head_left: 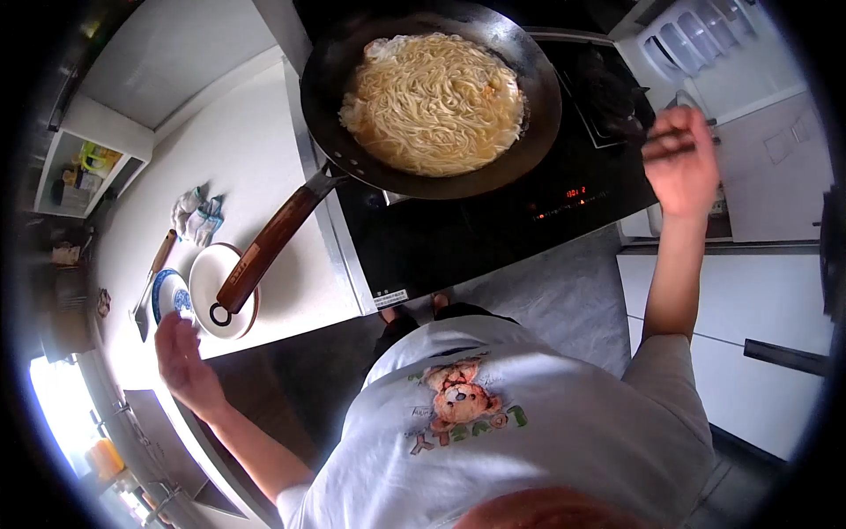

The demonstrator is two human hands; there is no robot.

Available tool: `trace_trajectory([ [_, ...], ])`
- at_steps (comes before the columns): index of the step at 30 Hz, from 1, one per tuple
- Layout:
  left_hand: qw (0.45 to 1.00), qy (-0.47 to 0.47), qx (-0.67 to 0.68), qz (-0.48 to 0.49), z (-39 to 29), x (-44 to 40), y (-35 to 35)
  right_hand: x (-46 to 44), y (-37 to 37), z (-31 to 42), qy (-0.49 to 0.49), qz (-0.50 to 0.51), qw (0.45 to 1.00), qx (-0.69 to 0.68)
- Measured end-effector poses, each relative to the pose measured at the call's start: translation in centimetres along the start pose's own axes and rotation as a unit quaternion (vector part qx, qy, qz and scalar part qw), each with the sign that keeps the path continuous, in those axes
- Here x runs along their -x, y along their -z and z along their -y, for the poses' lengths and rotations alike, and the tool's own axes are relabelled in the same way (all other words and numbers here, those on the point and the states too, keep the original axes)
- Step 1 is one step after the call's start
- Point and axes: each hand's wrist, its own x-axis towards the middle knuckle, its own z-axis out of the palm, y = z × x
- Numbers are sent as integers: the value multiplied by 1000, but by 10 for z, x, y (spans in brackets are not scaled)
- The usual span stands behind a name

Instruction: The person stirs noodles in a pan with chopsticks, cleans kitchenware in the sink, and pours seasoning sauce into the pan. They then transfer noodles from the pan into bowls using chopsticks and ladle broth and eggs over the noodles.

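A dark wok (542,132) sits on the black cooktop, filled with noodles (432,101) in pale broth. Its brown wooden handle (280,231) points down-left over the counter. My left hand (187,368) hovers near the counter's front edge, just below the plates, fingers loosely apart and holding nothing I can see. Over on the right, away from the wok, my raised right hand (683,167) is blurred, its fingers curled around dark thin sticks (674,145) that may be chopsticks.
On the left counter are a white bowl (210,273), a blue-rimmed plate (164,286), a wooden-handled spatula (162,251) and a crumpled cloth (199,216). The cooktop (441,242) shows red lit digits. A dark object (608,93) stands on its right burner. White drawers (723,344) lie at right.
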Motion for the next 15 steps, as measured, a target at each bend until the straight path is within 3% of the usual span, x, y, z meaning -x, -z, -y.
trace_trajectory([
  [1, 990, -74, -104, 68, -23, -1, -14, -9, 1, -3, 10, 34, 995, 92],
  [4, 875, -252, -344, 228, -65, -7, -53, -31, -4, -16, 77, 23, 947, 312],
  [8, 815, -184, -454, 311, -42, -25, -72, -44, -21, -36, 78, 6, 873, 481],
  [10, 804, -178, -467, 322, -35, -37, -73, -51, -24, -56, 46, 30, 878, 476],
  [15, 825, -217, -428, 298, -28, -63, -73, -64, -40, -88, 67, 72, 920, 378],
])
